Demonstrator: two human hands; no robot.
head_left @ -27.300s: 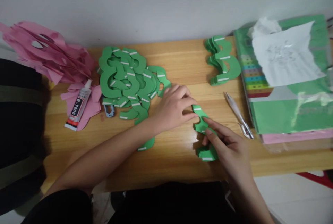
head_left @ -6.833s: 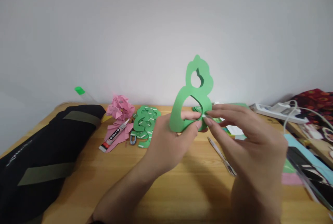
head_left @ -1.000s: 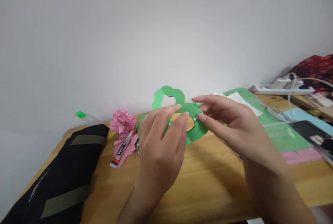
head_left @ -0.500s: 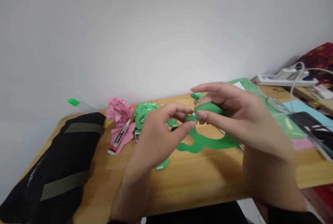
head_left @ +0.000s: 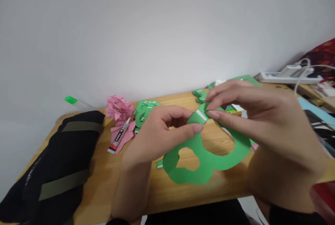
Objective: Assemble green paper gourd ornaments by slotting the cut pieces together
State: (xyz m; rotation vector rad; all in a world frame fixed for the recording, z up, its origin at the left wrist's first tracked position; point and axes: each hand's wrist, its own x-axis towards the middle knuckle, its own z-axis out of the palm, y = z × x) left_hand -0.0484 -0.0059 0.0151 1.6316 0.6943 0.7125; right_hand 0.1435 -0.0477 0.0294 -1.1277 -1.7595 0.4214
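Between my hands, above the table, is a green paper cutout (head_left: 225, 162) with scalloped edges and large holes. A short white strip (head_left: 201, 115) lies across its upper part. My left hand (head_left: 167, 130) pinches the paper just left of that strip, thumb on the near face. With thumb and fingertips, my right hand (head_left: 251, 113) grips the same cutout just right of the strip. Behind my left hand sits a pile of green cutouts (head_left: 146, 110) with white strips, and a small green piece (head_left: 159, 164) shows below it.
On the left are a black bag (head_left: 60, 162), a pink paper flower (head_left: 119, 107) and a B-7000 glue tube (head_left: 119, 136) on pink paper. More green cutouts (head_left: 199, 95) lie at the back. A power strip (head_left: 288, 75) with cables stands at the right, against the wall.
The green cutout has been unfolded and tilted, so its holes and white strip now face me. My right hand has shifted slightly right, away from the left; both still grip the paper.
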